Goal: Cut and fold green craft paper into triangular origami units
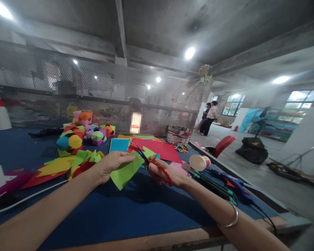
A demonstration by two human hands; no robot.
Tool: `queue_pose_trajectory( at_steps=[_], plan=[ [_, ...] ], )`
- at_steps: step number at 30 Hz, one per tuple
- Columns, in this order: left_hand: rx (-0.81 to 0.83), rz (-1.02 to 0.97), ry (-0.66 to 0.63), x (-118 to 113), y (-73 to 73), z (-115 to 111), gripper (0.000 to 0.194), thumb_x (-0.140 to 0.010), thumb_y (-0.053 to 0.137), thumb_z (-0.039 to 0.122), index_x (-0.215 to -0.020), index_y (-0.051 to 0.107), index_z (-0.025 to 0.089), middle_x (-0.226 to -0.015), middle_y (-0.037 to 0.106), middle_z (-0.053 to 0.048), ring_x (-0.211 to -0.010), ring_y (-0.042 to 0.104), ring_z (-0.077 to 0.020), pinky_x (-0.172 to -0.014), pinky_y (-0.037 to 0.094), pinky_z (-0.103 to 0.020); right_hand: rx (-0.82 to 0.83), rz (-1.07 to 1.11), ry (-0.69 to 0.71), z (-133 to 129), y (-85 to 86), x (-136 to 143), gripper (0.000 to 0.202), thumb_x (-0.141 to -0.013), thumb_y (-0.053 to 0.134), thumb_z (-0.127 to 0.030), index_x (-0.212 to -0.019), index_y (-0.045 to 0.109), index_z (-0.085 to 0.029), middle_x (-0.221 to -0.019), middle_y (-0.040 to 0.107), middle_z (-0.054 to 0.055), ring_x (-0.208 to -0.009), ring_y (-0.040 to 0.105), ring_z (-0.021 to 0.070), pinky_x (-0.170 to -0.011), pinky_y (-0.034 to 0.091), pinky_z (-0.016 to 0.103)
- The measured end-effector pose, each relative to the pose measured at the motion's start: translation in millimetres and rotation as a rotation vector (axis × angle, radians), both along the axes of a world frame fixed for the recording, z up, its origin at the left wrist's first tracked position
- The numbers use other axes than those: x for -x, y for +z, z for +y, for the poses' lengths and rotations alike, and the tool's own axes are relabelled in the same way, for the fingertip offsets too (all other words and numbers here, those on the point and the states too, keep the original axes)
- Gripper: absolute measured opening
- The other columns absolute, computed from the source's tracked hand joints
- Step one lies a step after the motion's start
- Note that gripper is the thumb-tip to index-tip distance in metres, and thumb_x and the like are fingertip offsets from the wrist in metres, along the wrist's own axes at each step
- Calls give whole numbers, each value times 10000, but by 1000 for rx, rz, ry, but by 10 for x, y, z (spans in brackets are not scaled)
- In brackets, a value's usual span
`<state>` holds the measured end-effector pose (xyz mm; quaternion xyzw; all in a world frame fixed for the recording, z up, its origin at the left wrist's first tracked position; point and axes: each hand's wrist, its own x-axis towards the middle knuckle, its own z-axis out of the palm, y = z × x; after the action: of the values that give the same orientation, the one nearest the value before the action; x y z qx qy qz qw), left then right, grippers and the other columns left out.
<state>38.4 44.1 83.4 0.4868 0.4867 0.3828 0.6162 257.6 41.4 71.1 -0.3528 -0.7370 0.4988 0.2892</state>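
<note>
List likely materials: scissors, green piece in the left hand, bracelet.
Scissors: handles look like smooth red plastic, judging by the solid, even color; slim, dark, tapered blades suggest metal.
Green piece: thin, matte, crisp-edged; probably paper, though thin felt is possible.
Bracelet: likely polished metal; silvery with bright highlights.

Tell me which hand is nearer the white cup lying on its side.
Right. The right hand, holding scissors, is just left of the cup; the left hand, holding green paper, is farther left.
</note>
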Motion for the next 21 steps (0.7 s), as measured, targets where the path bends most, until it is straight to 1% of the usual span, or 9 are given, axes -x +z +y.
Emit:
queue_pose_trajectory(
  at_steps=[3, 6, 9, 12, 15, 18, 21],
  plan=[
    [15, -18, 3, -12, 11, -12, 165, -1023, 636, 258, -950, 684, 118, -811, 703, 1, -621, 658, -100, -551, 547, -213, -39, -53, -4, -38, -3, -20, 639, -749, 684, -810, -910, 454, -237, -676, 409, -73, -512, 401, 90, -460, 364, 258],
    [18, -35, 8, -10, 9, -11, 152, -1021, 635, 232, -941, 690, 115, -794, 709, 3, -614, 663, -99, -549, 545, -210, -65, -86, -10, -40, -19, -32, 589, -806, 646, -776, -922, 454, -231, -692, 428, -58, -522, 435, 101, -468, 371, 265],
    [10, -48, 16, 7, -16, 9, 139, -1008, 654, 228, -936, 698, 117, -783, 716, 4, -621, 672, -107, -588, 565, -231, -73, -111, -17, -20, -37, -44, 534, -847, 631, -729, -930, 449, -234, -702, 434, -44, -521, 444, 113, -470, 377, 278],
    [11, -54, 8, 29, -48, 39, 122, -997, 672, 242, -984, 704, 125, -859, 735, -13, -689, 697, -126, -656, 594, -271, -79, -127, -15, -1, -50, -49, 541, -824, 666, -725, -877, 435, -239, -695, 415, -50, -506, 415, 101, -464, 369, 276],
    [25, -58, -6, 41, -61, 60, 126, -1000, 668, 248, -1031, 697, 130, -935, 737, -26, -743, 707, -137, -688, 604, -289, -99, -124, -8, 6, -50, -45, 576, -786, 707, -737, -812, 424, -236, -691, 407, -58, -510, 395, 85, -460, 348, 259],
    [35, -65, -19, 39, -52, 65, 122, -1000, 665, 237, -1042, 698, 127, -916, 736, -21, -723, 704, -133, -673, 601, -282, -123, -115, -2, 4, -40, -47, 596, -759, 728, -745, -797, 431, -230, -702, 416, -58, -536, 395, 81, -461, 323, 243],
    [16, -82, -12, 35, -44, 63, 117, -975, 691, 216, -1025, 728, 117, -833, 755, -24, -672, 710, -139, -646, 582, -265, -140, -117, 1, 3, -32, -57, 586, -763, 732, -736, -814, 446, -227, -706, 420, -60, -560, 396, 84, -470, 316, 234]
  ],
)
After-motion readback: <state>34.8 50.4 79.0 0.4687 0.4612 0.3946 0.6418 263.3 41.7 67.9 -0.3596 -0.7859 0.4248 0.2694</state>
